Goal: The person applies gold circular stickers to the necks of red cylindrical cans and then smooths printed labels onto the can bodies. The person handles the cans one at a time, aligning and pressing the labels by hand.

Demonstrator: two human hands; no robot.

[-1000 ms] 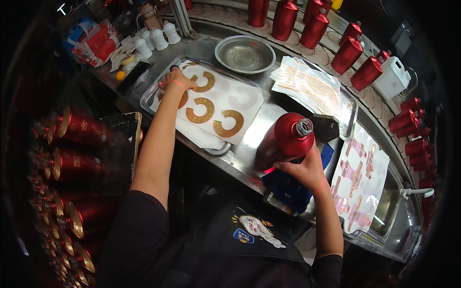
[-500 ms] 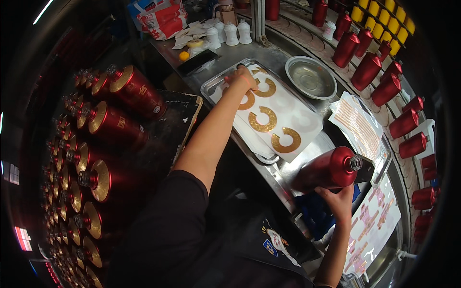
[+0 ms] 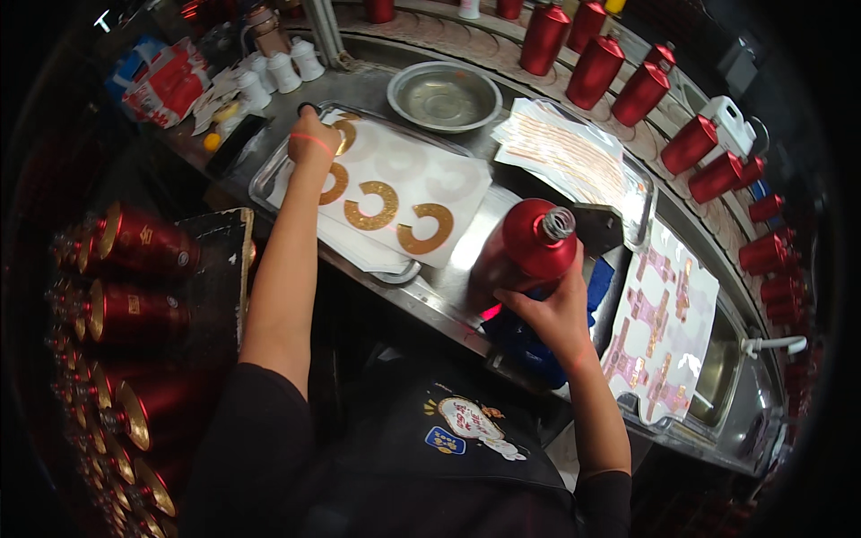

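My right hand (image 3: 549, 314) grips a shiny red bottle (image 3: 516, 251) from its right side, thumb in front. The bottle leans, its bare clear threaded neck pointing up and to the right. My left hand (image 3: 314, 143) is curled at the far left end of a metal tray (image 3: 401, 273), over a white sheet (image 3: 444, 184) of gold C-shaped decals (image 3: 371, 206). It touches the far gold decal (image 3: 343, 137); its fingertips are mostly hidden, and something black covers one digit. Blue cloth (image 3: 538, 354) lies below the bottle.
A round metal basin (image 3: 444, 97) stands behind the tray. Striped decal sheets (image 3: 560, 148) and a pink-and-gold patterned sheet (image 3: 664, 323) lie to the right, near a sink (image 3: 717, 386). Red bottles (image 3: 594, 72) line the curved conveyor; gold-collared bottles (image 3: 139, 314) crowd the left.
The view has turned to the right, shifting the bench leftward in the picture. My right hand still holds the red bottle, and my left hand stays at the far end of the decal sheet.
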